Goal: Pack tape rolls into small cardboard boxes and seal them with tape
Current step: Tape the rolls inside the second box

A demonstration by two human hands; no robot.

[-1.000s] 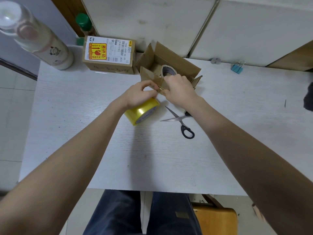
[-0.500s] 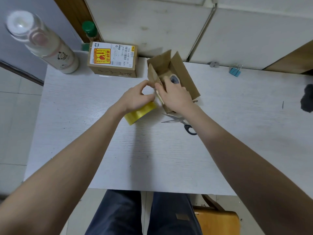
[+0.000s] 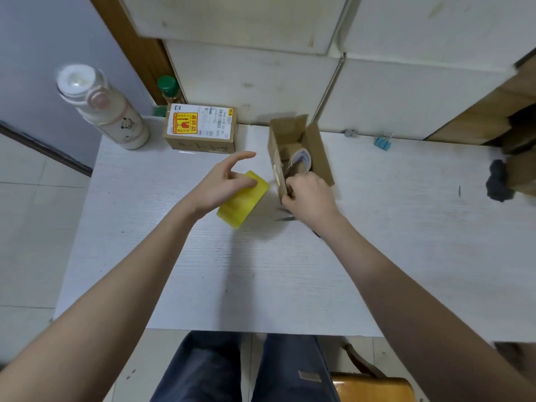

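1. One tape roll (image 3: 301,161) already sits inside the open cardboard box (image 3: 319,152), just above the middle of the frame; its flaps stand up, so closing and sealing appear still to do.
2. The right hand (image 3: 307,195) has its grip clamped on the box's near left flap edge, fingers curled round the cardboard.
3. The left hand (image 3: 223,184) hovers with fingers spread apart and relaxed over the yellow tape roll (image 3: 243,198), which lies on its side left of the box; whether the palm touches it I cannot tell.
4. A sealed labelled box (image 3: 203,129) at upper centre-left looks finished.
5. Scissors (image 3: 285,217) lie largely hidden under the right wrist, close to the box.
6. The box stands near the worktop (image 3: 203,271) far edge against the wall (image 3: 261,79); a bottle (image 3: 107,111) crowds the upper-left corner. The broad lower half of the worktop gives open room for turning the box and pulling tape.
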